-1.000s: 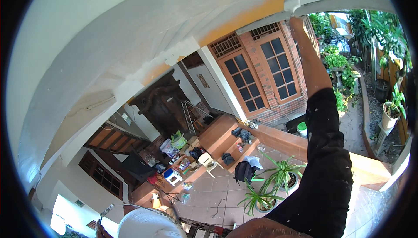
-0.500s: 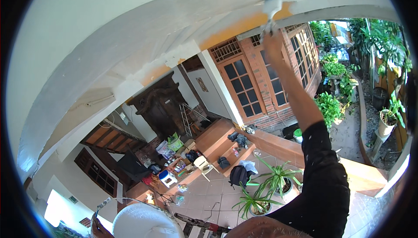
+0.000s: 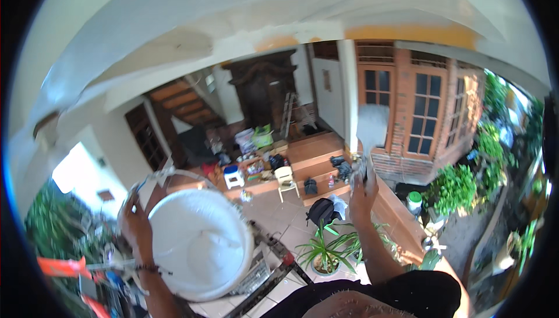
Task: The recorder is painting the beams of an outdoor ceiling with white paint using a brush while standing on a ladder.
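My left hand (image 3: 135, 225) grips the rim of a white paint bucket (image 3: 198, 242) with a wire handle, holding it at my left side. White paint fills the bucket. My right hand (image 3: 362, 190) is closed on the handle of a wide paintbrush (image 3: 371, 129) with white bristles pointing up, blurred from motion. Overhead curves a white ceiling arch (image 3: 244, 38) with unpainted orange patches (image 3: 407, 33) along its edge. My dark sleeve (image 3: 407, 292) shows at the bottom.
Far below lies a tiled courtyard with a potted plant (image 3: 326, 251), a black bag (image 3: 321, 208), a white chair (image 3: 285, 178), scattered items on wooden steps, brown panelled doors (image 3: 425, 114) and garden greenery (image 3: 466, 184) at right. Metal scaffold bars (image 3: 273, 271) run beneath me.
My right hand has come down from the arch with the brush. The view has swung left, and the bucket in my left hand now fills the lower left.
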